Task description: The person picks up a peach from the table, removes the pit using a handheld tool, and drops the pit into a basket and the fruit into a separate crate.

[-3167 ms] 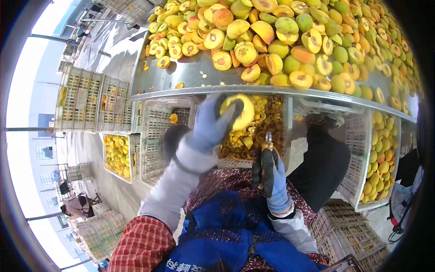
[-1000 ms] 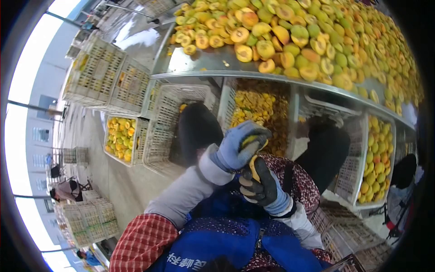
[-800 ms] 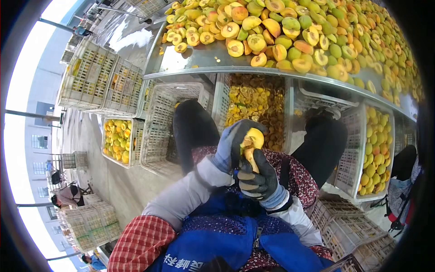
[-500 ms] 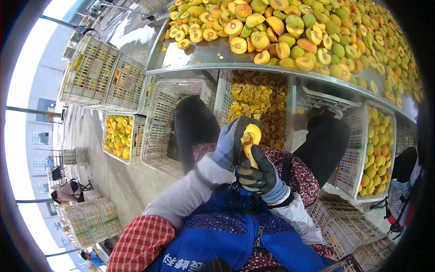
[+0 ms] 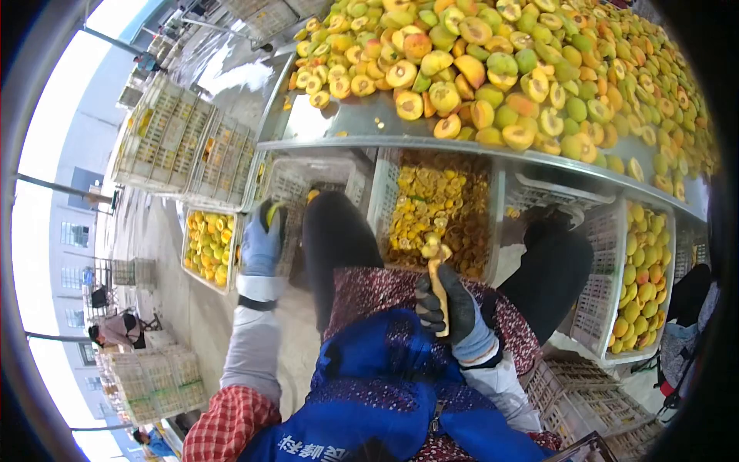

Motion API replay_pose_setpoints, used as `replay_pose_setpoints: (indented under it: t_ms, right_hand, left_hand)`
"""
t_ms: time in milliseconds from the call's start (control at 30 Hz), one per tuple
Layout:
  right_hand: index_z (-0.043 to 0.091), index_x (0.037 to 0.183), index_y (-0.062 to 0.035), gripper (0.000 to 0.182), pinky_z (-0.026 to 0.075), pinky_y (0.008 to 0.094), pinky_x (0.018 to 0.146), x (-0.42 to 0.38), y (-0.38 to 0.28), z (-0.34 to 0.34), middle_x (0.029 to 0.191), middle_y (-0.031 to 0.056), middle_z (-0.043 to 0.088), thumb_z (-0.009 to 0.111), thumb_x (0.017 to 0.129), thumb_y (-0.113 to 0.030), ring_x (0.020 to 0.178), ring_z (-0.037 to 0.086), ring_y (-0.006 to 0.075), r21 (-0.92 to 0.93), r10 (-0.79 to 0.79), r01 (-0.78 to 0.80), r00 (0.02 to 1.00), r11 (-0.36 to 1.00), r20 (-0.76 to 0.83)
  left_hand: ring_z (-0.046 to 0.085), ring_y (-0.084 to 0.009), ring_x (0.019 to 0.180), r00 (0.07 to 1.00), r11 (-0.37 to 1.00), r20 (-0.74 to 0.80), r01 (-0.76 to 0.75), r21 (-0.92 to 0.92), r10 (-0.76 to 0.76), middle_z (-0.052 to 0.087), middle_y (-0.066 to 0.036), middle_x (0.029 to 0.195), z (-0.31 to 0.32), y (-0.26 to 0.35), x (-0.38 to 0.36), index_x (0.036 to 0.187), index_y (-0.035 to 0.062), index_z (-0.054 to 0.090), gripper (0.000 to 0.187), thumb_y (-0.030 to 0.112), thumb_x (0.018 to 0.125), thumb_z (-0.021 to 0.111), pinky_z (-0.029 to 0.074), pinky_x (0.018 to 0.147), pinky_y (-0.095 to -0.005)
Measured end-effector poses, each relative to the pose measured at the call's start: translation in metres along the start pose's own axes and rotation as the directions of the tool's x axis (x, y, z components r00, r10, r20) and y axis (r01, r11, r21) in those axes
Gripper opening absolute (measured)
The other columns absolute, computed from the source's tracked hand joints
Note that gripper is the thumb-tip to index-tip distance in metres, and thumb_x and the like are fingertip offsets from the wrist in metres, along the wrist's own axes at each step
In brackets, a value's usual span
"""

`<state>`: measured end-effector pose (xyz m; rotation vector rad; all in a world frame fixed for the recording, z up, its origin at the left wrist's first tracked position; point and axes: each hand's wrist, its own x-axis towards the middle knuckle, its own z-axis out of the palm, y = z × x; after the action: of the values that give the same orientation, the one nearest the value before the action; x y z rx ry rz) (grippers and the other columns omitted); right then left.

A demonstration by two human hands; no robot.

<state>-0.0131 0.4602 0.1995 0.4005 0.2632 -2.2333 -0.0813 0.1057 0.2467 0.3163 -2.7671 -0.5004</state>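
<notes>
My left hand (image 5: 262,245), in a blue glove with dark fingers, is stretched out over the grey plastic crate (image 5: 286,171) by my left knee. Its fingers are curled round a yellow-green peach piece (image 5: 274,213), partly hidden by the glove. My right hand (image 5: 456,306), gloved in black and blue, grips a wooden-handled tool (image 5: 439,296) upright in front of my lap. Yellow flesh (image 5: 435,248) clings around the tool's top end, hiding its tip. Behind it, between my knees, a crate (image 5: 376,204) contains yellow scraps and brown pits.
A metal table (image 5: 339,132) heaped with halved peaches (image 5: 477,69) spans the front. At right stands a crate of peaches (image 5: 645,266); a smaller full crate (image 5: 209,245) sits on the left floor. Stacked crates (image 5: 165,138) rise beyond it. Other people are in the background.
My left hand has left the tool and swung left over the grey crate with a peach piece. My right hand still grips the tool, now lower and upright with flesh on its end.
</notes>
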Motion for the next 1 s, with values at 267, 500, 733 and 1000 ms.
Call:
replay_pose_setpoints:
  t_ms: [267,500,733,1000]
  right_hand:
    - [0.054,0.097,-0.007,0.04,0.032,0.0189,0.038,0.013,-0.011,-0.02,0.062,-0.0013,0.038,0.04,0.093,-0.043,0.049,0.037,0.0073,0.366,0.152,-0.288,0.921,0.885,0.358]
    - [0.052,0.102,-0.0052,0.043,0.031,0.019,0.037,0.016,-0.033,-0.019,0.064,-0.0006,0.038,0.036,0.094,-0.044,0.046,0.035,0.0076,0.433,-0.016,-0.113,0.959,0.894,0.283]
    - [0.052,0.096,-0.0054,0.04,0.03,0.0187,0.035,0.005,-0.052,0.013,0.061,0.0007,0.042,0.038,0.094,-0.042,0.044,0.036,0.007,0.329,-0.08,0.023,0.984,0.944,0.16]
    - [0.049,0.086,-0.0117,0.036,0.031,0.0212,0.035,0.052,-0.033,-0.017,0.057,-0.0011,0.042,0.045,0.09,-0.047,0.041,0.039,0.0093,-0.292,-0.323,0.216,0.863,0.932,-0.39]
  left_hand:
    - [0.054,-0.0307,0.105,0.949,0.976,0.311,0.019,-0.219,0.051,0.06,-0.016,0.107,0.072,0.152,0.087,0.108,0.0068,0.058,0.037,0.032,0.081,0.058,0.044,0.085,-0.0373]
    - [0.052,-0.0327,0.108,0.925,0.987,0.379,0.076,-0.144,-0.016,0.054,-0.018,0.117,0.28,0.146,0.229,0.12,0.0018,0.044,0.082,0.04,0.056,0.078,0.041,0.091,-0.0365]
    - [0.058,-0.0153,0.086,0.798,0.702,0.577,0.31,-0.641,0.174,0.056,-0.014,0.104,0.171,0.163,0.157,0.111,-0.0053,0.046,0.057,0.007,0.064,0.077,0.05,0.071,-0.0279]
    - [0.058,-0.0124,0.089,0.76,0.478,0.633,0.505,-0.719,0.149,0.06,-0.007,0.098,0.081,0.174,-0.016,0.112,-0.0038,0.051,0.032,0.008,0.083,0.057,0.046,0.077,-0.0247]
